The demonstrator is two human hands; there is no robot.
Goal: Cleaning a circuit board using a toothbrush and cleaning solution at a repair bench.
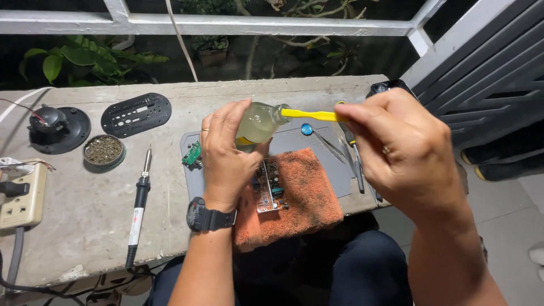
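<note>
My left hand [226, 150] grips a small clear bottle of pale yellowish liquid [262, 121], tipped on its side with the neck pointing right. My right hand [405, 150] holds a yellow brush handle [311, 115] whose tip goes into the bottle's mouth. Below the hands a circuit board [270, 190] lies on an orange cloth [306, 195], which rests on a grey work mat [334, 158]. A small green board [192, 154] sits at the mat's left edge.
On the concrete ledge [85, 209] lie a soldering iron [139, 204], a round tin of brass wool [103, 151], a black perforated plate [136, 114], a black round part [55, 126] and a beige power strip [22, 195]. Tweezers and a screwdriver [350, 156] lie on the mat. Railing and plants stand behind.
</note>
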